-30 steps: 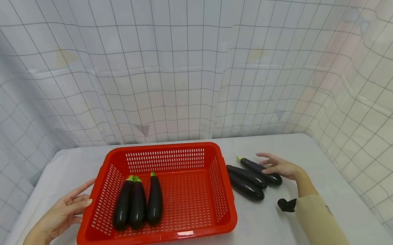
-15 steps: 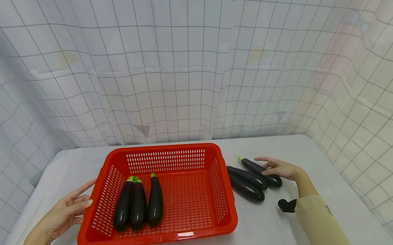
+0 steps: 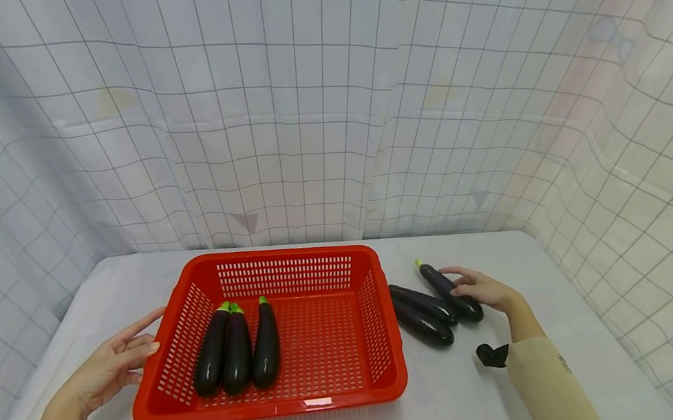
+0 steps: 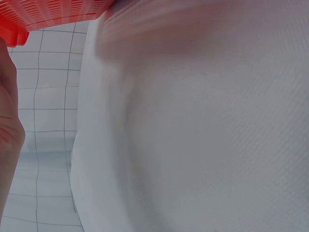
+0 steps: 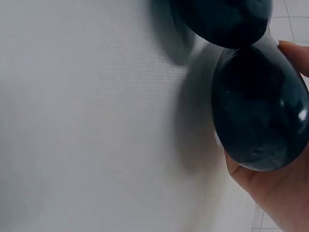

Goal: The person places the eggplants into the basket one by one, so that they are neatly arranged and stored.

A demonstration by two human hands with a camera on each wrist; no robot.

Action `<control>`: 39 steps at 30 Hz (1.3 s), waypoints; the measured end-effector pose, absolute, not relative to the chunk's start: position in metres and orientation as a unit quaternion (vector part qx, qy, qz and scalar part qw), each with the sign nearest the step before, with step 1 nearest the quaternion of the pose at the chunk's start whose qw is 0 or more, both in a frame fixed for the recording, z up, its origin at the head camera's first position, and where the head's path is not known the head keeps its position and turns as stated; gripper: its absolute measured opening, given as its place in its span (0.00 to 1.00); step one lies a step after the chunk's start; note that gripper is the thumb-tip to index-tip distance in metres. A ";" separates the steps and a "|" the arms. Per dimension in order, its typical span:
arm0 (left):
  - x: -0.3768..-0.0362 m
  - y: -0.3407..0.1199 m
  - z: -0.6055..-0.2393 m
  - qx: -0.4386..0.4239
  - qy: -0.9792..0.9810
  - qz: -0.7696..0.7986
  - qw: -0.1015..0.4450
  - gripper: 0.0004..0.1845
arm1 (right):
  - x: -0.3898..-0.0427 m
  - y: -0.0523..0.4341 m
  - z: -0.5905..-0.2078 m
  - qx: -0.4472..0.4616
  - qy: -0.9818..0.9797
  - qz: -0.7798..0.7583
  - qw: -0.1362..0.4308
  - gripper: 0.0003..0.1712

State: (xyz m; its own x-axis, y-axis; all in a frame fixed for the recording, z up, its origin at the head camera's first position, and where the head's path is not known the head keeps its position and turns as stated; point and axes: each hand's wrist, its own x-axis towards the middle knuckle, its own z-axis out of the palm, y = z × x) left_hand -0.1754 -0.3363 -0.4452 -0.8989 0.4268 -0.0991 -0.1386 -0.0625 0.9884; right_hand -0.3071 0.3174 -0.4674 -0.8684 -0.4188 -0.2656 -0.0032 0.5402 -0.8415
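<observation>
Two hands are in view. Left hand (image 3: pixel 108 366): fingers extended and relaxed, fingertips against the left rim of the red basket (image 3: pixel 272 407), holding nothing. Basket contents: three eggplants (image 3: pixel 236 346), parallel, green stems toward the far wall. On the white table (image 3: pixel 457 397), just right of the basket, two eggplants (image 3: pixel 421 314) lie side by side. Right hand (image 3: pixel 484 288): fingers curled around a third eggplant (image 3: pixel 449 290), which touches its neighbour; its stem points away from the person.
</observation>
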 end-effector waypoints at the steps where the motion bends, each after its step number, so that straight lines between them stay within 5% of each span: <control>1: -0.175 -0.336 -0.445 0.110 0.656 0.721 0.196 0.27 | -0.307 0.317 -0.467 -0.118 0.848 -0.468 0.221 0.34; 39: -0.176 -0.336 -0.444 0.116 0.654 0.720 0.198 0.27 | -0.273 0.237 -0.386 -0.010 0.685 -0.706 0.177 0.34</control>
